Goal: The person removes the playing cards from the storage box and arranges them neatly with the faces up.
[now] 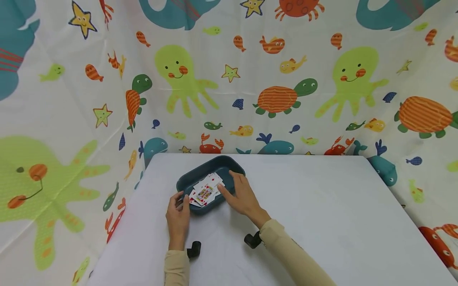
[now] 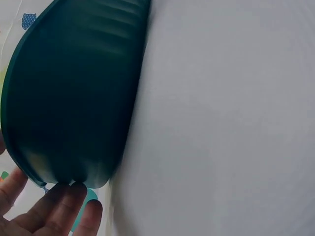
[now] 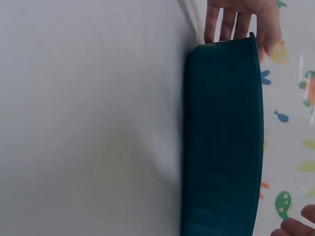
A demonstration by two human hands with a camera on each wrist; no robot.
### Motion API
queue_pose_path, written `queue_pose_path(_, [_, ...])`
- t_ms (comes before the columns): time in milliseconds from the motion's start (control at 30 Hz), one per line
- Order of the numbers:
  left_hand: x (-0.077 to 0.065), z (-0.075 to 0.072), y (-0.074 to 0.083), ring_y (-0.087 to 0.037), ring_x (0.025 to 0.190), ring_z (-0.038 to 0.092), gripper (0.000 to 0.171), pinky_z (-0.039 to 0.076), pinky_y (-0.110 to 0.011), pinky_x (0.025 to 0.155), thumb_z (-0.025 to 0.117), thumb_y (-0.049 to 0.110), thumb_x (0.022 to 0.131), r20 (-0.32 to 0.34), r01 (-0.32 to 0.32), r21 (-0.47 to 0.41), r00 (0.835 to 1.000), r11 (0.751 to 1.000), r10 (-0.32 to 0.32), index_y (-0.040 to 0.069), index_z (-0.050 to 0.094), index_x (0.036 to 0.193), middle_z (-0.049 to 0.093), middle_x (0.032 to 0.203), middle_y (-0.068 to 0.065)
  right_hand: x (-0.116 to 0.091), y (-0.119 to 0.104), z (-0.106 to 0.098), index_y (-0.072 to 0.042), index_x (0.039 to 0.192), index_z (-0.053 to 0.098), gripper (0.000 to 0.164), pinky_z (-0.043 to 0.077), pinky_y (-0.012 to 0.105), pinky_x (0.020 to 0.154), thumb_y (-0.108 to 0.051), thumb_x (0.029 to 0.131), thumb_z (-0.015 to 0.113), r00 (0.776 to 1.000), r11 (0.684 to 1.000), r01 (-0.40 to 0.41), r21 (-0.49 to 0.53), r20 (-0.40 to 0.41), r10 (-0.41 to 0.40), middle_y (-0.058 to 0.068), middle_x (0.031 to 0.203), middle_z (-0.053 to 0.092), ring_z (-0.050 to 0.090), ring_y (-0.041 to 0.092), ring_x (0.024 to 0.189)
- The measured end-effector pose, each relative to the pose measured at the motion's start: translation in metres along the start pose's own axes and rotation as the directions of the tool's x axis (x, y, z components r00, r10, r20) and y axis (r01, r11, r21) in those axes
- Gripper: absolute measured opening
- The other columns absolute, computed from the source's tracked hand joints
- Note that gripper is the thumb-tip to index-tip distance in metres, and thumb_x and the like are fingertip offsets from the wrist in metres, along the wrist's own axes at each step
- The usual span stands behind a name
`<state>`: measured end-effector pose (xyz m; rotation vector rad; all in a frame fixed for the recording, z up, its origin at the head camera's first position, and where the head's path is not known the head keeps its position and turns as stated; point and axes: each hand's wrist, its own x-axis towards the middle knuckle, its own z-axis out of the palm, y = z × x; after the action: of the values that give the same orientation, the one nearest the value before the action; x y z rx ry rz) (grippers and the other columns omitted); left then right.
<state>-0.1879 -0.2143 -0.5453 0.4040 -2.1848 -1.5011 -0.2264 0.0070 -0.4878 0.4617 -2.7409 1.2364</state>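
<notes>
A dark teal tray [image 1: 229, 161] sits on the white table, holding a loose pile of playing cards [image 1: 211, 184], with a face card on top. My left hand [image 1: 177, 222] is at the tray's left end. Its fingers [image 2: 66, 204] lie against the outer end wall and its thumb reaches over the rim. My right hand [image 1: 245, 196] hovers over the right part of the tray, fingers spread and thumb tip beside the cards. In the right wrist view only its fingertips [image 3: 295, 228] show, above the rim, and the tray wall hides the cards.
The white tabletop [image 1: 322, 206] extends to the right and in front of the tray. A curtain [image 1: 222, 87] printed with sea animals hangs behind and at both sides. Small black cameras [image 1: 194, 249] are strapped to both wrists, below beige sleeves.
</notes>
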Motion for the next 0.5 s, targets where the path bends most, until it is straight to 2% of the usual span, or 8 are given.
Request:
queue_pose_path(100, [0.001,-0.002,0.000,-0.032,0.116,0.067,0.038,0.047,-0.015,0.091,0.059,0.030,0.104,-0.020,-0.004,0.008,1.000,1.000,0.005,0.005,0.062,0.132,0.066,0.131,-0.018,0.004,0.000,0.005,-0.007,0.156,0.038,0.081,0.036,0.050,0.116,-0.060,0.098,0.055,1.000,1.000,0.015,-0.014,0.012,-0.015,0.016,0.157,0.041,0.041,0.032,0.144])
queue_pose_path(167, [0.000,-0.004,-0.002,-0.031,0.113,0.067,0.035,0.043,-0.009,0.087,0.059,0.027,0.104,-0.044,-0.010,0.005,0.999,1.000,0.010,0.004,0.063,0.130,0.068,0.126,-0.018,0.007,0.000,0.008,-0.006,0.154,0.040,0.079,0.038,0.050,0.115,-0.058,0.098,0.057,0.999,0.999,0.029,-0.029,0.017,-0.029,0.016,0.156,0.042,0.042,0.032,0.143])
queue_pose_path(367, [0.002,-0.007,-0.008,-0.020,0.095,0.068,0.027,0.042,-0.004,0.079,0.060,0.017,0.102,-0.123,-0.031,-0.009,0.992,0.999,0.029,0.003,0.066,0.125,0.074,0.107,-0.017,0.016,-0.002,0.017,-0.002,0.148,0.048,0.070,0.041,0.048,0.113,-0.050,0.099,0.060,0.996,0.991,0.091,-0.102,0.036,-0.087,0.018,0.149,0.049,0.047,0.032,0.138])
queue_pose_path(500, [0.003,-0.009,-0.009,-0.010,0.089,0.066,0.028,0.045,-0.004,0.076,0.066,0.015,0.099,-0.119,-0.041,-0.042,0.992,0.998,0.035,0.003,0.066,0.125,0.075,0.104,-0.017,0.027,-0.006,0.022,0.000,0.144,0.053,0.068,0.045,0.048,0.110,-0.048,0.097,0.066,0.989,0.979,0.126,-0.162,0.096,-0.112,0.018,0.142,0.055,0.052,0.032,0.132])
